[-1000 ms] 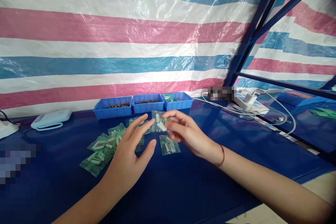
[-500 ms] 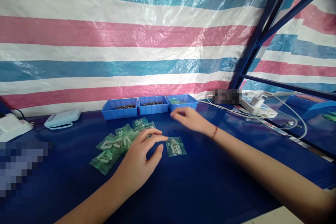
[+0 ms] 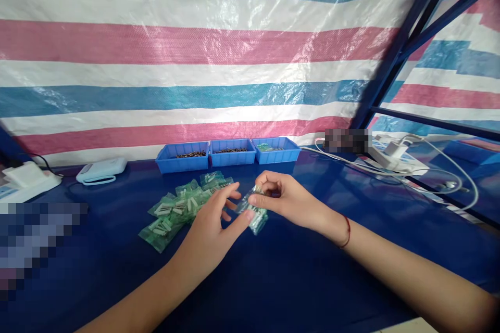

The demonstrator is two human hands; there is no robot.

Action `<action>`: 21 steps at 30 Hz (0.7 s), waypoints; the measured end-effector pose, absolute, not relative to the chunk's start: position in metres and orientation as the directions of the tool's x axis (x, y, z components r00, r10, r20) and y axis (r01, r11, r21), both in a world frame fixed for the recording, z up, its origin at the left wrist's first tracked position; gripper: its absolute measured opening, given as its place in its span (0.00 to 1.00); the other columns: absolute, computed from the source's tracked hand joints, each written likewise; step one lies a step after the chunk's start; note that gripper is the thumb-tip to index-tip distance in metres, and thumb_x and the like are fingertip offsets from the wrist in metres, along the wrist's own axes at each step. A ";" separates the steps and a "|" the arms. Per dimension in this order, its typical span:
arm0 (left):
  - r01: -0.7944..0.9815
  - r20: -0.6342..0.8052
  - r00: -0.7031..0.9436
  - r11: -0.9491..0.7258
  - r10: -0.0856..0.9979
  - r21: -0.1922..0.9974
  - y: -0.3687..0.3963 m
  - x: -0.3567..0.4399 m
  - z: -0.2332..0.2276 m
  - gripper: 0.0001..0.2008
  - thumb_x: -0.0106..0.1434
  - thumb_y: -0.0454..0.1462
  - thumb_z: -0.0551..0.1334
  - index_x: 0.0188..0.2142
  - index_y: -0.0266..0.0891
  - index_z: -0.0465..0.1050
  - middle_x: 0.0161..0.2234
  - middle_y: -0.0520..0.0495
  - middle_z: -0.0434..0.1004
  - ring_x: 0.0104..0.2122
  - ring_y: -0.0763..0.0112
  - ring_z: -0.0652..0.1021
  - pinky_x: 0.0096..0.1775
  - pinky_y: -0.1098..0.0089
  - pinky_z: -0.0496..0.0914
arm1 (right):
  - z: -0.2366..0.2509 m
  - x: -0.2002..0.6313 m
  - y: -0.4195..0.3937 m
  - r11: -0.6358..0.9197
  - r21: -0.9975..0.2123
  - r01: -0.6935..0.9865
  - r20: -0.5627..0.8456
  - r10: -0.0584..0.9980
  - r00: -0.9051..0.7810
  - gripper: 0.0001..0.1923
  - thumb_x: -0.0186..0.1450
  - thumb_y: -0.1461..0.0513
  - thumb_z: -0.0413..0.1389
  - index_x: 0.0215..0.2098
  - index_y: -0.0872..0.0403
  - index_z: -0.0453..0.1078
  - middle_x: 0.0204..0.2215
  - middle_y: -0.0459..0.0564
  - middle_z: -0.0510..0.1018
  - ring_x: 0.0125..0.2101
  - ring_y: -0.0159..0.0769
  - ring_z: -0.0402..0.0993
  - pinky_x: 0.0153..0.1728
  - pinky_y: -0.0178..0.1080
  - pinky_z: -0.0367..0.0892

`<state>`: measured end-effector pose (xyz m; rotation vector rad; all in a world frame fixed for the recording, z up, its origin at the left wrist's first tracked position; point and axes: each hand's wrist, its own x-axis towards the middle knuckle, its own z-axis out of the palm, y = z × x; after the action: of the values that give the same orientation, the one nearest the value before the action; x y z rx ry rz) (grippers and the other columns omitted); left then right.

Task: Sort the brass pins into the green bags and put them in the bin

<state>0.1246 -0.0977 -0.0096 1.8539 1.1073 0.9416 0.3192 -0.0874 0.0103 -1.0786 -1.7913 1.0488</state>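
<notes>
A small clear plastic bag (image 3: pixel 258 221) with whitish strip-like pieces inside is tilted between my hands. My right hand (image 3: pixel 285 197) pinches its upper part between thumb and fingers. My left hand (image 3: pixel 216 221) is beside it, fingers apart, with the thumb tip against the bag's front. Whether the left fingertips touch the bag's edge is hard to see. Behind and left of my left hand lies a pile of similar greenish bags (image 3: pixel 172 210), partly covered by that hand.
Three blue bins stand along the back: a left bin (image 3: pixel 182 166) and a middle bin (image 3: pixel 232 158) with small brownish metal parts, and a right bin (image 3: pixel 277 157) with greenish packets. A light-blue device (image 3: pixel 102 167) lies left; white cables (image 3: pixel 363 166) and a power strip (image 3: pixel 406 162) lie right.
My right hand has come down from beside the right bin to the single bag, which was flat on the table and is now pinched and tilted. My left thumb has moved onto it.
</notes>
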 end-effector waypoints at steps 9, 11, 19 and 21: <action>0.170 0.152 0.341 -0.220 0.928 0.961 -0.094 0.124 0.000 0.11 0.62 0.45 0.62 0.31 0.40 0.73 0.24 0.53 0.73 0.26 0.69 0.75 0.33 0.69 0.70 | 0.013 0.307 -0.100 0.335 -0.933 0.131 0.289 0.914 -0.283 0.12 0.61 0.54 0.60 0.32 0.54 0.66 0.27 0.43 0.69 0.25 0.27 0.63 0.27 0.34 0.60; 0.156 0.162 0.324 -0.222 0.932 0.962 -0.091 0.122 -0.002 0.11 0.61 0.45 0.62 0.30 0.40 0.72 0.25 0.53 0.73 0.27 0.70 0.75 0.33 0.69 0.70 | 0.012 0.308 -0.100 0.360 -0.918 0.169 0.295 0.901 -0.319 0.11 0.59 0.56 0.62 0.34 0.55 0.68 0.29 0.44 0.72 0.26 0.28 0.64 0.27 0.34 0.61; -0.195 -0.074 0.356 0.152 0.932 0.969 -0.095 0.131 0.004 0.32 0.60 0.59 0.56 0.53 0.39 0.67 0.42 0.41 0.76 0.37 0.63 0.77 0.36 0.65 0.73 | 0.015 0.312 -0.112 0.769 -0.493 0.407 0.737 0.618 -0.274 0.05 0.63 0.67 0.56 0.37 0.52 0.71 0.35 0.49 0.74 0.31 0.32 0.70 0.31 0.36 0.68; -0.235 -0.156 0.435 0.280 0.887 0.931 -0.097 0.133 0.007 0.34 0.59 0.61 0.53 0.47 0.35 0.71 0.36 0.41 0.77 0.31 0.66 0.76 0.31 0.68 0.71 | 0.017 0.315 -0.113 0.843 -0.305 0.444 0.796 0.481 -0.367 0.08 0.64 0.68 0.54 0.39 0.51 0.71 0.36 0.51 0.75 0.36 0.34 0.72 0.35 0.38 0.70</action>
<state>0.1330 -0.0968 0.0072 1.0063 0.7940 0.8685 0.3150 -0.1134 0.0172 -0.6801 -2.0097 0.0465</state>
